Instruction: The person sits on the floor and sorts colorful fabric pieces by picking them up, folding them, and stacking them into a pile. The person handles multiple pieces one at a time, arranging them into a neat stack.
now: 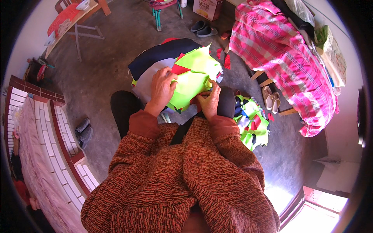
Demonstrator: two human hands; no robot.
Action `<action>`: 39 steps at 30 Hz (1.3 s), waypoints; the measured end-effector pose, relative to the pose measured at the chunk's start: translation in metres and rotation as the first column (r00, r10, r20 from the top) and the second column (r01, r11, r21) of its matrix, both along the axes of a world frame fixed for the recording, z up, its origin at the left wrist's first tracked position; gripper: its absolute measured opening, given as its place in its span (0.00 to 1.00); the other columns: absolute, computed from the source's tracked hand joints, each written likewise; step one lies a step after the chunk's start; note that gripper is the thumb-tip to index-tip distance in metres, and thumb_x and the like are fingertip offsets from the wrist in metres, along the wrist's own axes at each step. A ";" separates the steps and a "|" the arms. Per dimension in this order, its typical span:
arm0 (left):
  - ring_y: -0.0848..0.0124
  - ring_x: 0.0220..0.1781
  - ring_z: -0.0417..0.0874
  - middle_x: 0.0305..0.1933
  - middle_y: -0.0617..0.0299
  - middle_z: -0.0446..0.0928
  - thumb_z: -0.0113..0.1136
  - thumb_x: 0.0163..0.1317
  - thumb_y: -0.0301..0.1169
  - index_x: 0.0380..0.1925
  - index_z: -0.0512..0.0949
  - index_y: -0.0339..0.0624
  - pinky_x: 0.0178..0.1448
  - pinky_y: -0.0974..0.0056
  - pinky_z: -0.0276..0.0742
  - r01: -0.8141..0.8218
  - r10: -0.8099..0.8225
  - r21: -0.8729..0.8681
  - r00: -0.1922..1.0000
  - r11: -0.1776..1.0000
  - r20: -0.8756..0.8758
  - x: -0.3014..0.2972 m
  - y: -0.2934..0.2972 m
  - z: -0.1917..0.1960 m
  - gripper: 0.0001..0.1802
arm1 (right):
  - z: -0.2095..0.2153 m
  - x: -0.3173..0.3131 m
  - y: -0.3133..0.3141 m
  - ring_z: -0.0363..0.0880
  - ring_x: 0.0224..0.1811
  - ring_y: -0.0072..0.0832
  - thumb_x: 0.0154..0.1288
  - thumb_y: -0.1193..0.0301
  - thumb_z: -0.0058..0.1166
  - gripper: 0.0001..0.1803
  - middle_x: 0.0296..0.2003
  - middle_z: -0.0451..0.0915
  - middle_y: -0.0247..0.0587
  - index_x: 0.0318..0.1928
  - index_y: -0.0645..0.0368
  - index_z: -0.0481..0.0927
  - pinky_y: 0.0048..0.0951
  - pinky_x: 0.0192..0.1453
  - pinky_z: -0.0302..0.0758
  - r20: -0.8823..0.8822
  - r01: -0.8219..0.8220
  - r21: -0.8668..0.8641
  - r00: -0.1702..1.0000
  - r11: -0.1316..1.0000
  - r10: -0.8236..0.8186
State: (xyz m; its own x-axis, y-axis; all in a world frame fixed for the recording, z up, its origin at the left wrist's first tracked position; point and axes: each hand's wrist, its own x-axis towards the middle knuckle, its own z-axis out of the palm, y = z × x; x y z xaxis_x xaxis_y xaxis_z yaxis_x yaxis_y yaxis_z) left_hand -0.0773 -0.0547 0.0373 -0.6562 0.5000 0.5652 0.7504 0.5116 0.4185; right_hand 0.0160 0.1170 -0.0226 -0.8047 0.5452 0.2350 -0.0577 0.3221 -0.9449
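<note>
A pile of cloth pieces lies in front of me at knee height, with a lime-green cloth piece [189, 86] on top. My left hand [161, 88] has its fingers curled at the left edge of that piece. At its right edge my right hand [210, 100] pinches the cloth between thumb and fingers. A red cloth piece [180, 69] shows just beyond my left fingertips. Under these are a grey cloth piece [149, 76] and a dark navy cloth piece [155, 57]. What supports the pile is mostly hidden.
A heap of mixed cloth scraps [251, 123] lies on the floor beside my right knee. Farther right are light shoes [271, 99] and furniture under a pink plaid cover [276, 58]. Dark slippers [204, 29] and a cardboard box [208, 8] stand ahead; a table [74, 24] is far left.
</note>
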 end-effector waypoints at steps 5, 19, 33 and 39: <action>0.55 0.54 0.70 0.52 0.57 0.70 0.73 0.36 0.33 0.37 0.74 0.45 0.56 0.54 0.64 0.046 -0.041 -0.109 0.998 0.993 0.049 0.002 -0.004 0.009 0.24 | 0.001 -0.001 -0.001 0.76 0.32 0.25 0.43 0.89 0.59 0.41 0.51 0.59 0.44 0.59 0.55 0.59 0.22 0.34 0.78 0.005 0.024 -0.093 1.000 0.995 -0.024; 0.55 0.53 0.72 0.51 0.56 0.73 0.66 0.45 0.27 0.27 0.75 0.43 0.55 0.53 0.64 0.029 -0.031 -0.071 0.999 0.997 -0.025 -0.003 -0.006 -0.008 0.10 | 0.013 0.011 0.022 0.70 0.30 0.19 0.44 0.92 0.47 0.50 0.59 0.58 0.51 0.68 0.50 0.46 0.18 0.27 0.72 -0.147 -0.068 -0.390 0.989 0.918 0.010; 0.61 0.46 0.70 0.37 0.61 0.69 0.71 0.37 0.35 0.27 0.75 0.45 0.53 0.55 0.62 0.090 -0.101 -0.148 0.993 0.985 -0.068 0.013 0.002 0.009 0.17 | 0.009 0.012 0.026 0.71 0.29 0.18 0.46 0.92 0.48 0.49 0.59 0.59 0.51 0.68 0.50 0.46 0.17 0.28 0.73 -0.141 -0.068 -0.396 0.990 0.916 0.013; 0.61 0.46 0.70 0.39 0.60 0.70 0.72 0.35 0.37 0.27 0.76 0.44 0.53 0.55 0.63 0.063 -0.083 -0.225 0.993 0.972 -0.084 0.015 0.003 0.011 0.19 | 0.011 0.012 0.025 0.71 0.29 0.18 0.46 0.91 0.48 0.48 0.58 0.59 0.50 0.68 0.51 0.46 0.16 0.28 0.73 -0.147 -0.069 -0.402 0.989 0.913 0.010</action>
